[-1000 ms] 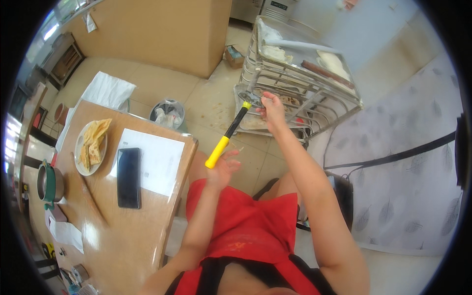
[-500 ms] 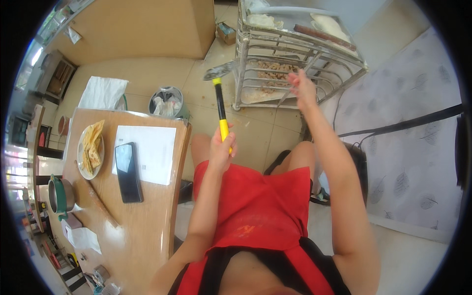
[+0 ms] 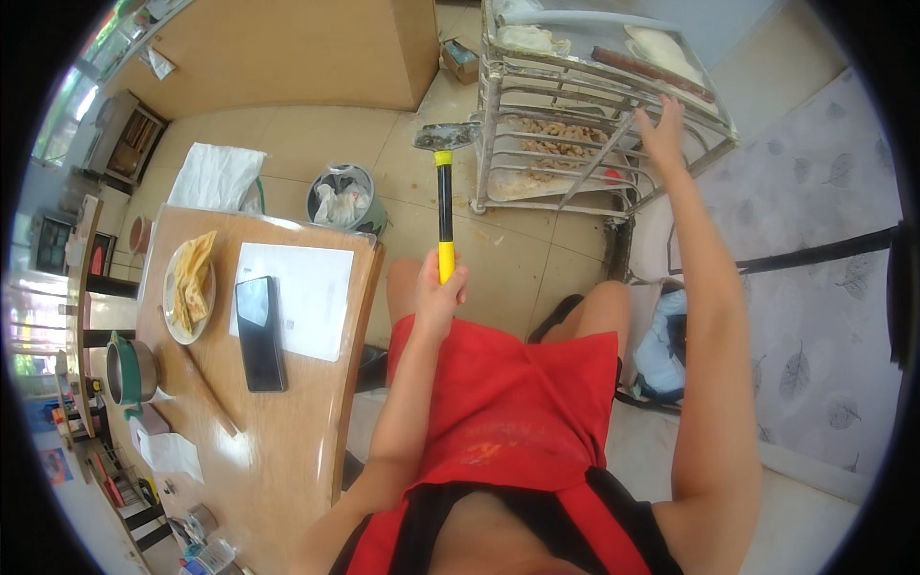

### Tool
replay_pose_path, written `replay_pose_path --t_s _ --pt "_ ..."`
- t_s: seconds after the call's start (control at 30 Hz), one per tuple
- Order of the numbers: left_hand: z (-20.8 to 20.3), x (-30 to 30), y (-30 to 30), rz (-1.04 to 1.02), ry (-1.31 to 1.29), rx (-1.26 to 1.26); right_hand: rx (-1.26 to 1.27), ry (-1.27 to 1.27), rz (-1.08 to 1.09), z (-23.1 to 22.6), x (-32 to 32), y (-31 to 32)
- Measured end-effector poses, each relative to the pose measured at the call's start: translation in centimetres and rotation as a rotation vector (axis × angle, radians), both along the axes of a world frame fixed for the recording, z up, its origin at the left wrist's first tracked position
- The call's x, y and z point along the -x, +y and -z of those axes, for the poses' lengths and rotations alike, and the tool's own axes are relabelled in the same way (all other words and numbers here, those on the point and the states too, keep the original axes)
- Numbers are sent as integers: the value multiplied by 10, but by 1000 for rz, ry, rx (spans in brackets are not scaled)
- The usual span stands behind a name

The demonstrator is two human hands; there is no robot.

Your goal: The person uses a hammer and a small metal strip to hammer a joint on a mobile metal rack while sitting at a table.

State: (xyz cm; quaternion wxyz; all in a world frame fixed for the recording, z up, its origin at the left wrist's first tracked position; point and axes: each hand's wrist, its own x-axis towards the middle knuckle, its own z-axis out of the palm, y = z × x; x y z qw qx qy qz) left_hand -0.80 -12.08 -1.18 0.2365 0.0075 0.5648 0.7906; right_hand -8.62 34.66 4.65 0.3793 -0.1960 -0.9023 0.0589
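Observation:
My left hand (image 3: 441, 295) is closed round the yellow end of a scraper (image 3: 445, 196) with a yellow-and-black handle. Its wide, dirty metal blade points away from me and lies, in the picture, beside the left post of a metal rack (image 3: 489, 105). With fingers spread and nothing in them, my right hand (image 3: 663, 134) is at the rack's right side, near its bars; whether it touches them I cannot tell. Brown crumbly pieces (image 3: 551, 139) are on a lower level of the rack. On top are a brown rod (image 3: 652, 74) and a pale rounded mass (image 3: 661, 53).
At left stands a wooden table (image 3: 287, 431) with a plate of flatbread (image 3: 192, 283), a phone (image 3: 259, 331), white paper (image 3: 311, 287) and a rolling pin (image 3: 203, 388). A lined bin (image 3: 345, 196) stands past its far edge. A leaf-patterned sheet (image 3: 815, 326) hangs at right.
My right hand has moved up and right along the rack, and its fingers have spread. The left hand still holds the scraper, its blade now turned more level. The whole view has shifted slightly.

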Motion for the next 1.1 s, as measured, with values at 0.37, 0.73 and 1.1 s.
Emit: replay_pose_path --t_s 0.37,0.73,1.1 --pt "-3 16 5 -86 -50 61 -8 -218 127 32 29 27" --pt "-33 213 157 -493 363 -162 -214 6 -4 46 55 12" --pt "-78 481 209 -183 386 28 -85 79 -144 58 165 1"
